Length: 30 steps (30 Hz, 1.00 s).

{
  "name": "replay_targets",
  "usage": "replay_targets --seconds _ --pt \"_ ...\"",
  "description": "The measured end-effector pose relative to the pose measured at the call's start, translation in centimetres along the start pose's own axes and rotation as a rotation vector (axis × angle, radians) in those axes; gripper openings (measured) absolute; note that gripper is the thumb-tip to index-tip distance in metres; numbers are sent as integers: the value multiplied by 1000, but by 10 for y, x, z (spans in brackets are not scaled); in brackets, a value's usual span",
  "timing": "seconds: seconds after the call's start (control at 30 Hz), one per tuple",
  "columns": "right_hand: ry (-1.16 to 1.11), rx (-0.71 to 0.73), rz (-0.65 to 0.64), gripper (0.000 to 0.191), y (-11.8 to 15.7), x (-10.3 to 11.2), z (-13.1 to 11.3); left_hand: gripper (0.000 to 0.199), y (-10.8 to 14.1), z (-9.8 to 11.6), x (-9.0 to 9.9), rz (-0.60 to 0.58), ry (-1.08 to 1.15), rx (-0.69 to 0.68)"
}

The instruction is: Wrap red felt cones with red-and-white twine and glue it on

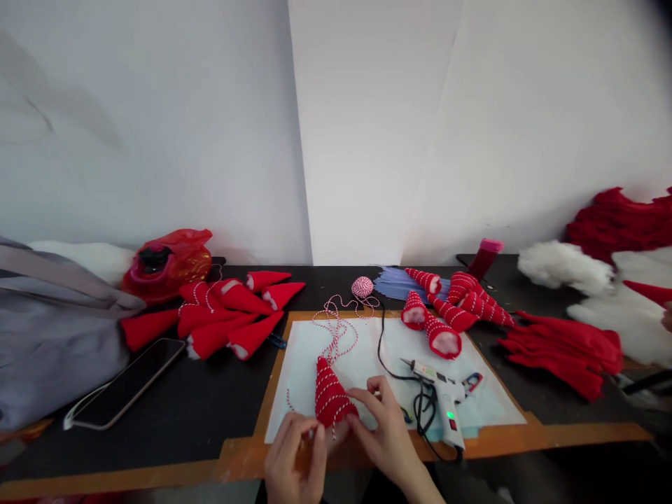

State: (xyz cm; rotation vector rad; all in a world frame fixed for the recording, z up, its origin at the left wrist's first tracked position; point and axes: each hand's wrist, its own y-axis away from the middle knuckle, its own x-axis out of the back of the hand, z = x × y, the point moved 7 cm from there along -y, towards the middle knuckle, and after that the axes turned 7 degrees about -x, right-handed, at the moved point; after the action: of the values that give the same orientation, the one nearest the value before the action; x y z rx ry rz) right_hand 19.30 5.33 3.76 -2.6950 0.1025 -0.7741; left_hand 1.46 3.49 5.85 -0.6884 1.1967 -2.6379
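Note:
A red fabric cone (326, 389) lies on the white sheet in front of me, its tip pointing away, with red-and-white twine wound round it. My right hand (386, 428) grips the cone's right side near the wide end between thumb and fingers. At the lower left edge of the cone, my left hand (295, 458) is closed with thumb and forefinger near each other; what lies between them is too small to make out. A loose twine end hangs over the wide end. Loops of twine (339, 336) run from the tip to a twine ball (362, 286).
A white glue gun (444, 395) with a green light and black cord lies right. Several twine-wrapped cones (445, 339) are behind it; several plain red cones (215, 325) lie left. A phone (129, 383), grey bag (57, 350), red cloth (567, 348) and white stuffing (564, 264) flank the sheet.

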Motion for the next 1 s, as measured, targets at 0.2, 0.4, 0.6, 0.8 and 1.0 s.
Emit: replay_targets --seconds 0.2,0.4,0.6,0.8,1.0 --pt "-115 78 -111 43 -5 -8 -11 14 32 0 -4 -102 -122 -59" --pt "-276 -78 -57 23 -7 -16 9 32 8 -2 -8 -89 -178 -90" --pt "-416 -204 -4 15 0 -17 27 27 -13 14 -29 -97 -176 -143" --pt "-485 -220 44 27 3 -13 28 19 -13 19 -49 -71 -281 -169" --pt "-472 -218 65 28 5 -10 23 14 -11 23 -57 -65 -306 -208"
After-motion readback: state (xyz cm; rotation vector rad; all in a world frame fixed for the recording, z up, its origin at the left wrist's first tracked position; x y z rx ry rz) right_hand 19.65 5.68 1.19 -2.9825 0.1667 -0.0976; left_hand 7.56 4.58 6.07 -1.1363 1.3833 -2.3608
